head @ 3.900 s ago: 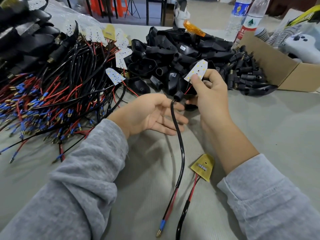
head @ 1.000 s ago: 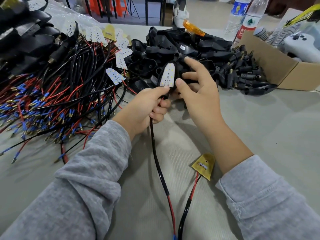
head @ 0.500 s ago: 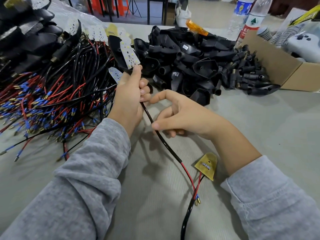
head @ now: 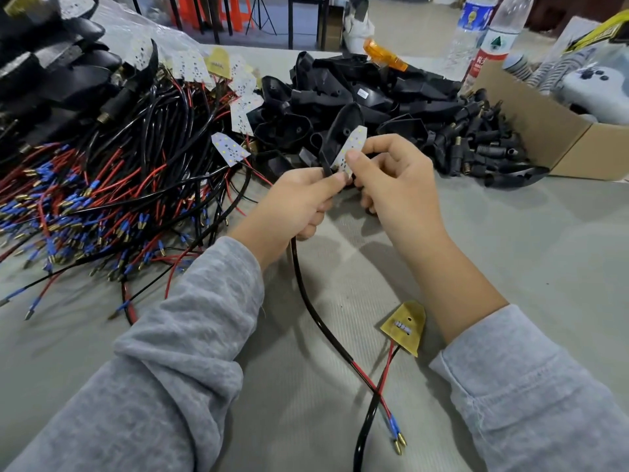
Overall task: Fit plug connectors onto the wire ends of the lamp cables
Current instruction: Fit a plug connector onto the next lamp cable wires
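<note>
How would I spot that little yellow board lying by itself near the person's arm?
Start at the grey right sleeve at the bottom right. Just left of its forearm, a mustard-yellow board lies flat on the grey table, with red and black wires leaving its lower edge. Unlike the white dotted boards in the cable heap, it lies alone, yellow side up.

Two clear plastic bottles standing; one brown cardboard box sitting; one orange lens lying; two hands working.

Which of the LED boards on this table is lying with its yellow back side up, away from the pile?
The yellow board lying alone beside the right forearm; the others show white faces.
</note>
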`<action>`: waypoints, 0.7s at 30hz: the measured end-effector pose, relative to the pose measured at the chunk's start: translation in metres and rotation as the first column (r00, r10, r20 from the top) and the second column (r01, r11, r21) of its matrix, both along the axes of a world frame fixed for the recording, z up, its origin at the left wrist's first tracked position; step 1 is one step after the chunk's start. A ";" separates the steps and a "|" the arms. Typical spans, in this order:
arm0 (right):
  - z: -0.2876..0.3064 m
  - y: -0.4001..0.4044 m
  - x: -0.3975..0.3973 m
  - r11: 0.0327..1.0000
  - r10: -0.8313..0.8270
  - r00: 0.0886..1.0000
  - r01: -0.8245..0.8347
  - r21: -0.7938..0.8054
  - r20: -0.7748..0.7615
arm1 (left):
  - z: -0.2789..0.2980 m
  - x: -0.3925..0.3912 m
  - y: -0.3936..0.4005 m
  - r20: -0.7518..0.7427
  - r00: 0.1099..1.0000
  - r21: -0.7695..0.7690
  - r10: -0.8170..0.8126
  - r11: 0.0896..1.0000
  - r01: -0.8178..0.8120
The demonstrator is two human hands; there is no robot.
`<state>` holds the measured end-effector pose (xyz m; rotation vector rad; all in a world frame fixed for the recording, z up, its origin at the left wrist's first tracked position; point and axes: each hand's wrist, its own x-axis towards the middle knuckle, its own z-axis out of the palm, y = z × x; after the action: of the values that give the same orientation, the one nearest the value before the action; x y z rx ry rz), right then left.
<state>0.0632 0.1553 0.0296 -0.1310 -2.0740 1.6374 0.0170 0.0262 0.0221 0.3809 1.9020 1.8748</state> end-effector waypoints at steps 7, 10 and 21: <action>-0.002 0.000 -0.005 0.997 -0.041 0.999 0.040 0.071 0.007 | 0.003 -0.001 0.002 0.111 0.994 -0.012 0.002 1.000 0.000; -0.001 -0.001 -0.005 0.999 0.043 0.999 -0.043 0.005 0.020 | 0.004 -0.001 0.002 0.137 0.990 -0.018 -0.023 1.000 0.026; 0.003 -0.001 0.000 1.000 0.006 1.000 -0.007 0.013 0.019 | 0.001 -0.003 0.001 0.026 0.999 -0.171 -0.026 0.985 0.030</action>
<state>0.0631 0.1546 0.0324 -0.1359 -2.1009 1.6320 0.0137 0.0268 0.0230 0.3269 2.0128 1.6751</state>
